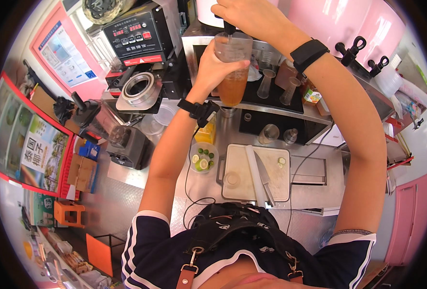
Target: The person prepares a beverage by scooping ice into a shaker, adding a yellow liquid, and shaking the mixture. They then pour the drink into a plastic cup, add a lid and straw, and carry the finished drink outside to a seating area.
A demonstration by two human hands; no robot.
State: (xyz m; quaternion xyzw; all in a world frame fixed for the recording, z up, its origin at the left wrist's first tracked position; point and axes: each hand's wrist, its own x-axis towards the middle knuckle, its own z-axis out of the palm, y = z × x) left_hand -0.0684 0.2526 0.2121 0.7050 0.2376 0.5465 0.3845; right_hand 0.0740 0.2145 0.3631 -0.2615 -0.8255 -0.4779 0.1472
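My left hand (219,68) grips a clear plastic shaker cup (235,81), about half full of amber liquid, with its mouth under a black dispenser tap (229,27). At the top of that tap is my right hand (231,8), partly cut off by the picture's edge, its fingers bent over the handle. The tap belongs to a white container (208,12). Below, a knife (263,173) and a white bar (255,177) lie on a cutting board (235,195) with pale green slices (281,162). Left of the board, a clear bowl (194,149) holds cut and whole green limes.
A cup sealing machine (137,36) and a blender (127,144) stand at the left. Measuring cups (266,85) sit on the raised black shelf mat, glass vessels (269,133) below it. Pink dispensers (343,21) with black taps are at the right. Cables hang from both wrists.
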